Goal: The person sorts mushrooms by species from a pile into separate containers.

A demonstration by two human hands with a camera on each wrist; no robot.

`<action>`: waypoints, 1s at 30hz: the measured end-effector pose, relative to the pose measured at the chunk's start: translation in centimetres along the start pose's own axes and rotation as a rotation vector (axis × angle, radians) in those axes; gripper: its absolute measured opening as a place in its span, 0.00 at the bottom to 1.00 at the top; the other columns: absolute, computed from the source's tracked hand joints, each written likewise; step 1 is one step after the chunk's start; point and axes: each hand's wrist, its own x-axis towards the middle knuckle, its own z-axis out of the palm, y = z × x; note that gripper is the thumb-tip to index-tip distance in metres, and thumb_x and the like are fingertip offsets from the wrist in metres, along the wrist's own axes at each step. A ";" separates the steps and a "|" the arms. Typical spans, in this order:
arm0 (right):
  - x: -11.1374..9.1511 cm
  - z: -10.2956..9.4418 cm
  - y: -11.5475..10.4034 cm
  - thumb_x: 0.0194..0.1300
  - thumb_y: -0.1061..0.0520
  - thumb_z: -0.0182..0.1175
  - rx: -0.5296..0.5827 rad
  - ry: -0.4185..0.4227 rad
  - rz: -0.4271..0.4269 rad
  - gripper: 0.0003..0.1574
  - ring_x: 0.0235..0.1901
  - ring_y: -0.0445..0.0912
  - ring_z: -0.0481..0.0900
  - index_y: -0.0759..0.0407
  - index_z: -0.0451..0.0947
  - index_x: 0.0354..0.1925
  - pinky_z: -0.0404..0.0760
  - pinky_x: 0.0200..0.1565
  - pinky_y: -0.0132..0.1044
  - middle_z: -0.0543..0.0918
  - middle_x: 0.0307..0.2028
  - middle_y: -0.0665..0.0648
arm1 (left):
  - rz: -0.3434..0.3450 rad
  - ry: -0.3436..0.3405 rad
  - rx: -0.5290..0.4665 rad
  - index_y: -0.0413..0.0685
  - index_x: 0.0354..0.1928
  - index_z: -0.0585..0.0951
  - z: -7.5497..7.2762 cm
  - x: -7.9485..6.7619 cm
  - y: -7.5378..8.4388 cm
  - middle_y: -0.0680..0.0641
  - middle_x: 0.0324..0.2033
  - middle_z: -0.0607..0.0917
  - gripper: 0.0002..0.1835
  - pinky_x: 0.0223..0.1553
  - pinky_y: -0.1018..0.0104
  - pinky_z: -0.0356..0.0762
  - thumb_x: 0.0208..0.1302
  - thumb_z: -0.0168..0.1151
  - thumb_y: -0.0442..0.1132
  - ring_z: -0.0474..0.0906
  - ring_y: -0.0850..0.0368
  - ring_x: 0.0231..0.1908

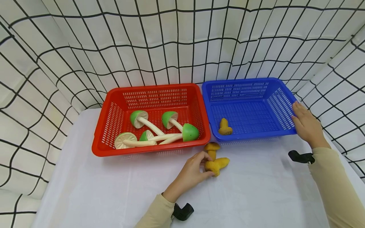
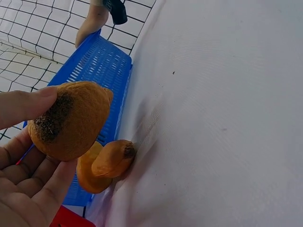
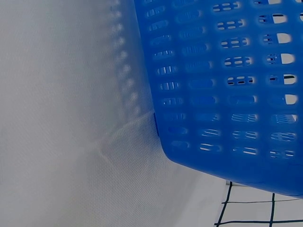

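My left hand (image 1: pixel 191 172) pinches a yellow-brown toy mushroom (image 2: pixel 78 120) between thumb and fingers, above the white cloth; its base has a dark, rough patch. Right beside it, a second brown-capped mushroom (image 1: pixel 212 148) lies on the cloth by the front of the two baskets. My right hand (image 1: pixel 309 126) rests on the right rim of the blue basket (image 1: pixel 251 136), fingers laid along the edge. One yellow mushroom (image 1: pixel 225 127) lies in that basket's front left corner. In the right wrist view only the basket's outer wall (image 3: pixel 222 109) shows, the hand itself being out of frame.
A red basket (image 1: pixel 151 152) stands against the blue one's left side, with several green-capped, long-stemmed mushrooms (image 1: pixel 190 132) in it. White cloth (image 1: pixel 114 190) covers the table. Black netting (image 1: pixel 176 42) over white sheeting rises behind and at both sides.
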 end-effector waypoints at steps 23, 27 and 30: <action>-0.3 0.1 -0.2 0.72 0.54 0.33 -0.019 0.019 -0.030 0.35 0.71 0.60 0.43 0.73 0.45 0.70 0.42 0.69 0.53 0.49 0.70 0.70 | 0.081 -0.121 -0.033 0.45 0.41 0.75 -2.2 0.2 2.2 0.51 0.38 0.79 0.19 0.46 0.73 0.76 0.48 0.73 0.31 0.78 0.65 0.39; -0.3 0.0 -0.1 0.72 0.54 0.33 -0.018 0.013 -0.025 0.35 0.71 0.59 0.43 0.72 0.45 0.70 0.42 0.69 0.53 0.48 0.70 0.70 | 0.113 -0.098 -0.053 0.42 0.42 0.75 -2.8 1.0 2.9 0.49 0.39 0.81 0.20 0.47 0.74 0.76 0.48 0.73 0.30 0.79 0.63 0.40; -0.2 -0.1 -0.1 0.72 0.54 0.34 -0.017 0.004 -0.022 0.35 0.71 0.59 0.43 0.72 0.45 0.70 0.43 0.68 0.55 0.48 0.70 0.70 | 0.136 -0.074 -0.089 0.41 0.43 0.76 -3.2 1.5 3.2 0.47 0.41 0.82 0.19 0.48 0.71 0.77 0.48 0.72 0.29 0.80 0.60 0.41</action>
